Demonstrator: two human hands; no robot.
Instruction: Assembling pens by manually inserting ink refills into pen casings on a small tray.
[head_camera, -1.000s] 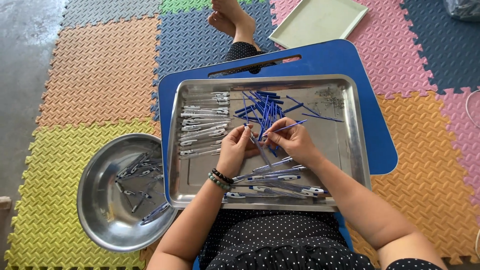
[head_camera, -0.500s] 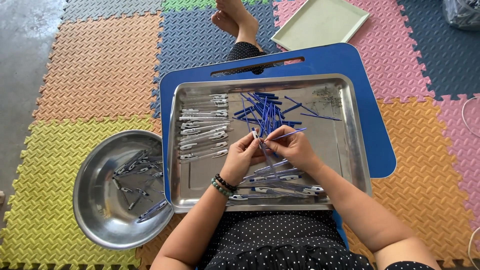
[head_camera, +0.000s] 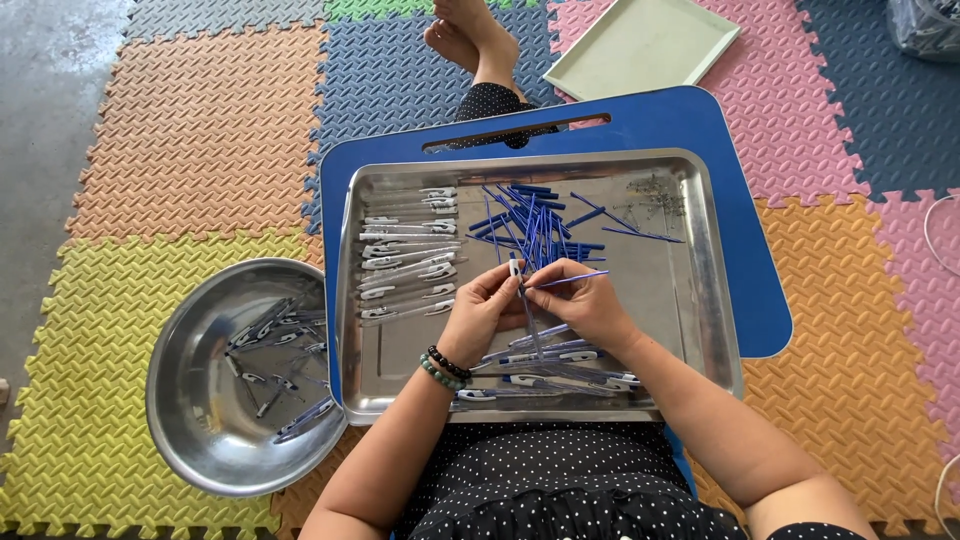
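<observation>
— How far was the work?

— I judged it about half done: some finished pens lay in the round bowl (head_camera: 190, 400) left of the steel tray (head_camera: 700, 300), and many blue refills (head_camera: 530, 225) and clear barrels (head_camera: 405, 255) waited on the tray.

— And the hands?

— Over the tray's middle, the left hand (head_camera: 480, 315) pinched a barrel and the right hand (head_camera: 585, 300) pinched a thin refill. Nothing blocked them.

Colourful interlocking foam mats (head_camera: 200, 140) cover a grey concrete floor (head_camera: 40, 120)
</observation>
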